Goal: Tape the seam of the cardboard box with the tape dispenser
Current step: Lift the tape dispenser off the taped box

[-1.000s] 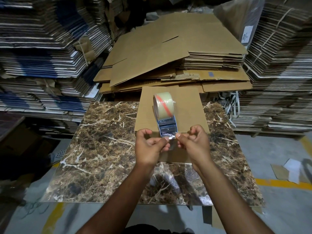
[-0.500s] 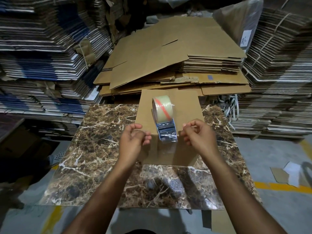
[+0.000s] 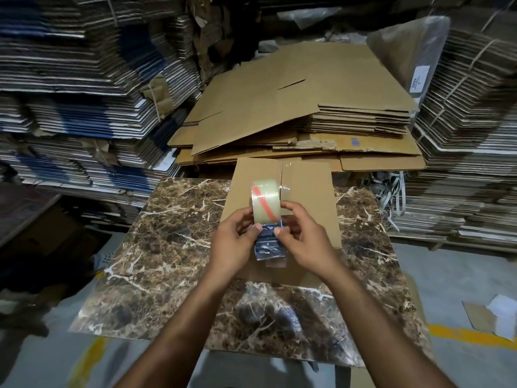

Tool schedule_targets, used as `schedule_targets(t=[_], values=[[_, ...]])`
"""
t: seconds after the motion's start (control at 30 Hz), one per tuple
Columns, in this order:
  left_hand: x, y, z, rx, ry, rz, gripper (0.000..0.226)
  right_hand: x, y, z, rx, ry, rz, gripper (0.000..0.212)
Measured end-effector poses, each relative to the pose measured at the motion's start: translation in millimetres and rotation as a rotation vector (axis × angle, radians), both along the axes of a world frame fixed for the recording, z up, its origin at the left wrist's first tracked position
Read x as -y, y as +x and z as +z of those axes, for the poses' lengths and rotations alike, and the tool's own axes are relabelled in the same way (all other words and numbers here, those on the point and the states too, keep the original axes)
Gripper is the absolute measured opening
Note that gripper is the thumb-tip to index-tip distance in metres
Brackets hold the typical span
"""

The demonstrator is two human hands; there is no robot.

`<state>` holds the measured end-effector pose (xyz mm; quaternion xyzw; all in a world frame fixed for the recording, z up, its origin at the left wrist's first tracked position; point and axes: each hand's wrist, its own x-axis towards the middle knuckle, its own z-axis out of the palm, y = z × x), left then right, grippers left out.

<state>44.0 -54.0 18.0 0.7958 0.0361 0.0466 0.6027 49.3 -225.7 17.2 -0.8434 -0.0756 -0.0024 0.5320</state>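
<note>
Tape dispenser clamped in both hands above cardboard box; next, likely lowering onto untaped seam.

A brown marble-patterned table stands on grey concrete floor, ringed by flattened cardboard stacks.
</note>
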Motion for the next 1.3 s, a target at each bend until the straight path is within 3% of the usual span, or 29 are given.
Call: schedule_targets(t=[0.33, 0.67, 0.9, 1.07, 1.2, 1.3], values=[[-11.4, -29.7, 7.0, 0.021, -0.101, 0.213, 0.031, -31.8, -10.9, -13.0, 0.058, 0.156, 0.064, 0.055], [-158.7, -7.2, -8.0, 0.083, -0.086, 0.202, 0.032, -172.0, 19.1, -29.7, 0.096, 0.183, 0.087, 0.059], [-262.1, 50.6, -100.7, -0.128, -0.065, 0.148, 0.028, -274.2, 64.4, -108.9, -0.194, 0.096, 0.038, 0.055], [-292.0, 63.0, -171.3, -0.198, 0.077, 0.114, 0.032, -299.6, 77.1, -199.0, -0.262, 0.061, 0.019, 0.063], [-297.7, 78.6, -176.8, -0.201, 0.154, 0.020, 0.030, -308.2, 88.6, -228.2, -0.334, 0.062, -0.065, 0.064], [-301.8, 96.1, -177.1, -0.219, 0.227, -0.078, 0.035, -312.0, 100.5, -220.6, -0.401, 0.008, -0.103, 0.052]])
